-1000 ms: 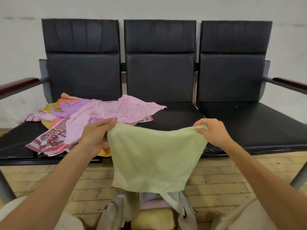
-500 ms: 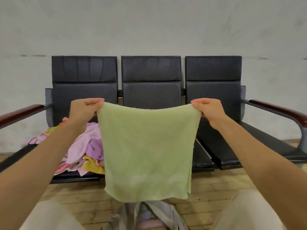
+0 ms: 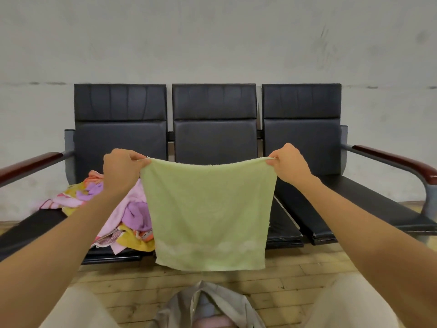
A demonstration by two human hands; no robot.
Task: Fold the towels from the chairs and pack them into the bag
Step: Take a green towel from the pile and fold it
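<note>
Left grip: the left hand pinches the upper left corner of the green towel, fingers curled over the hem. Right grip: the right hand pinches the upper right corner in the same way. Both grips are closed on cloth; neither is spread.

Change over the last second: the two hands have risen from seat height to backrest height and have moved apart. The top hem sagged loosely between them one second ago. It now runs nearly straight, with only a shallow dip at its middle. The towel hangs as a single flat sheet. Its lower hem is free in the air above the floor and touches nothing.

Location of task items: the green towel is in the air in front of the middle seat of the chairs. The pile of towels, pink, purple, yellow and patterned, lies unfolded on the left seat. It sits behind the left forearm and is partly hidden by the green towel's left edge. The bag stands open on the floor below the towel, between the person's knees. Something pale pink shows inside it.

Assessment: the towel appears spread and squared, ready for a first fold. Bringing the two corners together would halve it. The pile indicates that most of the task remains.
</note>
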